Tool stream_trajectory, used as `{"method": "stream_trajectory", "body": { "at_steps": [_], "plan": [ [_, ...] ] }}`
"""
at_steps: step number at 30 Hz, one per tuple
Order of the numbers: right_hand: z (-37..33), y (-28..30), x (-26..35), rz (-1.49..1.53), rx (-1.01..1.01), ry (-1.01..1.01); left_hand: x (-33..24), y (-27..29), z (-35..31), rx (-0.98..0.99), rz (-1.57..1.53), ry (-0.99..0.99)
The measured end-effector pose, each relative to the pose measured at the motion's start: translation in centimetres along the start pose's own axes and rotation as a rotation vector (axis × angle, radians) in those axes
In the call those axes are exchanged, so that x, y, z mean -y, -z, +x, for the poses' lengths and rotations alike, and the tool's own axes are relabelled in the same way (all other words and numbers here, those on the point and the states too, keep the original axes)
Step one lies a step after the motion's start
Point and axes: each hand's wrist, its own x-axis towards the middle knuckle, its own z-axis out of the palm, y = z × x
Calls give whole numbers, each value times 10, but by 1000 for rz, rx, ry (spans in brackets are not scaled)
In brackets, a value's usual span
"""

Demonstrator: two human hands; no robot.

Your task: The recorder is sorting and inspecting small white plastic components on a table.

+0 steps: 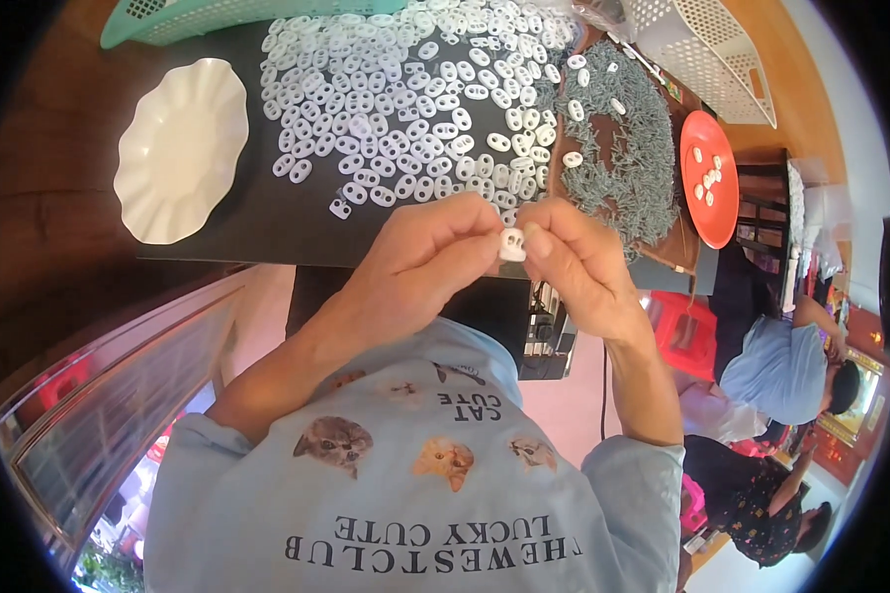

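Observation:
Between my two hands, over the table's near edge, is a small white two-hole piece (512,244) that looks like plastic. My left hand (420,257) pinches its left side with thumb and forefinger. On the other side, the thumb and fingertips of my right hand (581,265) grip it too. Many like it, white oval two-hole pieces (366,124), lie spread over the black tabletop just beyond my hands. One white piece (340,209) sits apart near the front, with something grey at it. A heap of small slender grey pieces (628,128) lies right of them, too fine to identify.
A cream wavy-rimmed dish (133,163) is at left. A red plate (697,222) with several white pieces stands at right. Behind are a green basket (178,22) and a white perforated basket (697,40). Two people (776,366) sit at the far right, near a red stool (687,331).

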Motion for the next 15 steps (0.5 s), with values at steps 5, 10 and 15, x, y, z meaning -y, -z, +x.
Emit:
{"method": "stream_trajectory", "body": {
  "at_steps": [5, 10, 15],
  "plan": [
    [-6, -10, -3, 106, -182, -33, 7, -11, -1, -7, -15, 7],
    [-6, -12, -5, -55, -209, 89, 6, -12, 0, -105, 52, -87],
    [-4, -3, 2, -167, -139, 163, -14, 10, 10, 101, 14, 105]
  ]
}}
